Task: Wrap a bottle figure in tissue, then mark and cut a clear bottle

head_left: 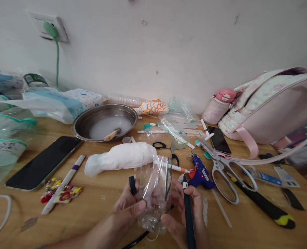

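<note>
Head view: both hands sit low centre over the pale wooden table (96, 204), working on a clear cut-off plastic bottle piece (155, 188) held between them, open end up. Left hand (127, 207) is wrapped round the bottle's left wall, thumb pressed on the front, prob. to steady the thin plastic; a small black marker cap (132, 185) is pinched in its fingers, apparently parked there to keep it off the table. Right hand (187, 211) is closed round a dark marker pen (188, 211), tip pointing up toward the bottle rim, w/ its lower fingers also touching the bottle's right side, so the grip looks set for drawing on the plastic. Just behind the bottle lies a white paper-wrapped lump (119, 157). To the right, near the right hand: a blue hot-glue gun (200, 171) and large silver scissors (224, 169) w/ blades apart, a black-and-yellow handled cutter (266, 205) beyond them. Left side: a black smartphone (43, 162) face up, a white-and-purple pen (64, 183) beside it. Further back, a round steel bowl (105, 121) w/ cloudy liquid & a wooden stick in it. A pink quilted bag (270, 107) leans against the wall at far right.
</note>
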Demonstrator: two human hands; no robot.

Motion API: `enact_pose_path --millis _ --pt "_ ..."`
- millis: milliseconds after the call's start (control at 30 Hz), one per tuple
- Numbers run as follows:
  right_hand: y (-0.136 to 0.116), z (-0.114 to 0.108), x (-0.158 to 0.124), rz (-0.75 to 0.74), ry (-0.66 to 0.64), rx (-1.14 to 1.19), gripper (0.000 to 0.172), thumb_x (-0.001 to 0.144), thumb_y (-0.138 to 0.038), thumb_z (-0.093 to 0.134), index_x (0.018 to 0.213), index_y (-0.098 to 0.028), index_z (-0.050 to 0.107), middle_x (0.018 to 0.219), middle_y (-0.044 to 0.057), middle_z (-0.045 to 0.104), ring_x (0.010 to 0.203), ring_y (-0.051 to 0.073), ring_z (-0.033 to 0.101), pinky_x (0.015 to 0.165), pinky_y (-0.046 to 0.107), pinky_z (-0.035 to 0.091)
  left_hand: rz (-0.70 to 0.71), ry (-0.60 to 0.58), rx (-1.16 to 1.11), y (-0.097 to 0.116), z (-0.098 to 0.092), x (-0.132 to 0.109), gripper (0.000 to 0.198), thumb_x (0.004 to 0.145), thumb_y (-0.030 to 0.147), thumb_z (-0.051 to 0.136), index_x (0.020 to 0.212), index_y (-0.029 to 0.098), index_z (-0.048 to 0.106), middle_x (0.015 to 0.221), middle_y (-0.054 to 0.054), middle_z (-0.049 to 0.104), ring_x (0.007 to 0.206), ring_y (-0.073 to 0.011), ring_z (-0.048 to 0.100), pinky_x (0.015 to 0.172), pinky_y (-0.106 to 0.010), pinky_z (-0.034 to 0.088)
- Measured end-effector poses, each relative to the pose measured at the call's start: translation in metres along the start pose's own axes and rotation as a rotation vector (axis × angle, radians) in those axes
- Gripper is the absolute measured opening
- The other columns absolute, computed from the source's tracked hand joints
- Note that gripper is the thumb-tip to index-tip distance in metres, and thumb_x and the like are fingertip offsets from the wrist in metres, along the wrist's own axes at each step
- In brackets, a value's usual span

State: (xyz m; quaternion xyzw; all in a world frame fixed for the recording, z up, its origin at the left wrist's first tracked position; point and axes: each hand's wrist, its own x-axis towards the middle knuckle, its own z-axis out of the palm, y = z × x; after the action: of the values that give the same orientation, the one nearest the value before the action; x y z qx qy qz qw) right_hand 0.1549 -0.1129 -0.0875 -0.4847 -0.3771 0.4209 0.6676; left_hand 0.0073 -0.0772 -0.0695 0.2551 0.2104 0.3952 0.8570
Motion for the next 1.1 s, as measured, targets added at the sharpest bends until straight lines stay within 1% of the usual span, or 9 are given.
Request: enact_pose_path --millis 200,300,400,567,667,833,900,1000,1100 --pt "0.005 -0.001 -0.002 -0.029 0.031 -0.051 0.056 0.063 -0.054 0.082 0.101 -0.034 0.045 0.124 -0.001 0.062 0.077 0.014 0.065 0.071 0.028 0.051 0.046 0.008 -0.070 -0.008 -0.007 0.002 0.025 0.081 0.021 0.071 0.098 0.031 0.055 0.104 0.002 0.070 0.106 -0.0211 0.064 0.098 -0.041 0.040" --pt "0.009 -0.001 -0.002 -0.046 0.019 -0.002 0.054 0.065 -0.054 0.080 0.101 -0.037 0.044 0.122 -0.002 0.063 0.080 0.014 0.067 0.071 0.026 0.052 0.040 -0.008 -0.033 -0.007 -0.009 0.002 0.029 0.076 0.026 0.076 0.099 0.030 0.058 0.104 0.001 0.070 0.110 -0.0249 0.063 0.099 -0.043 0.040" --pt "0.014 -0.005 -0.001 -0.048 -0.030 0.041 0.050 0.070 -0.049 0.078 0.105 -0.039 0.044 0.126 -0.002 0.061 0.085 0.014 0.068 0.075 0.026 0.052 0.003 -0.039 0.027 -0.001 -0.006 0.001 0.038 0.077 0.029 0.075 0.111 0.030 0.059 0.114 -0.003 0.067 0.117 -0.0281 0.058 0.100 -0.044 0.039" --pt "0.014 -0.008 -0.001 -0.110 -0.051 -0.024 0.052 0.072 -0.052 0.077 0.108 -0.036 0.044 0.133 0.003 0.058 0.080 0.015 0.069 0.078 0.030 0.052 -0.029 -0.054 0.046 0.002 -0.004 0.001 0.039 0.078 0.031 0.073 0.114 0.029 0.057 0.114 -0.006 0.067 0.118 -0.0305 0.058 0.102 -0.046 0.036" --pt "0.007 -0.006 0.002 -0.149 -0.024 -0.029 0.051 0.072 -0.050 0.078 0.108 -0.035 0.046 0.127 0.004 0.062 0.079 0.015 0.070 0.076 0.028 0.054 -0.036 -0.034 0.037 0.001 -0.003 0.001 0.041 0.078 0.032 0.074 0.115 0.028 0.057 0.113 -0.007 0.068 0.116 -0.0310 0.059 0.099 -0.046 0.038" --pt "-0.005 -0.015 0.015 -0.182 0.062 -0.141 0.018 0.090 -0.041 0.061 0.102 -0.030 0.053 0.113 0.006 0.070 0.078 0.016 0.072 0.076 0.032 0.056 -0.081 0.013 0.010 0.005 -0.002 0.000 0.027 0.080 0.025 0.072 0.106 0.028 0.062 0.110 -0.003 0.070 0.109 -0.0247 0.062 0.095 -0.039 0.042" --pt "-0.008 -0.023 0.016 -0.243 0.061 -0.200 0.020 0.093 -0.045 0.054 0.106 -0.029 0.058 0.109 0.007 0.072 0.075 0.018 0.072 0.073 0.034 0.057 -0.087 0.029 0.018 0.003 -0.006 0.000 0.029 0.080 0.022 0.072 0.107 0.026 0.062 0.111 -0.003 0.069 0.110 -0.0242 0.062 0.096 -0.039 0.043" --pt "-0.013 -0.033 0.009 -0.356 0.022 -0.302 0.033 0.094 -0.046 0.050 0.122 -0.031 0.058 0.099 0.007 0.074 0.077 0.023 0.073 0.072 0.039 0.058 -0.044 0.008 0.006 -0.005 -0.016 0.004 0.029 0.076 0.020 0.076 0.100 0.027 0.062 0.110 -0.001 0.070 0.105 -0.0212 0.065 0.093 -0.036 0.045" --pt "-0.018 -0.043 0.006 -0.493 -0.057 -0.409 0.031 0.095 -0.042 0.050 0.119 -0.028 0.063 0.084 0.007 0.074 0.075 0.023 0.073 0.068 0.036 0.060 0.028 -0.035 -0.006 -0.017 -0.029 0.009 0.035 0.069 0.018 0.082 0.095 0.028 0.060 0.105 0.002 0.072 0.100 -0.0179 0.067 0.089 -0.032 0.046"
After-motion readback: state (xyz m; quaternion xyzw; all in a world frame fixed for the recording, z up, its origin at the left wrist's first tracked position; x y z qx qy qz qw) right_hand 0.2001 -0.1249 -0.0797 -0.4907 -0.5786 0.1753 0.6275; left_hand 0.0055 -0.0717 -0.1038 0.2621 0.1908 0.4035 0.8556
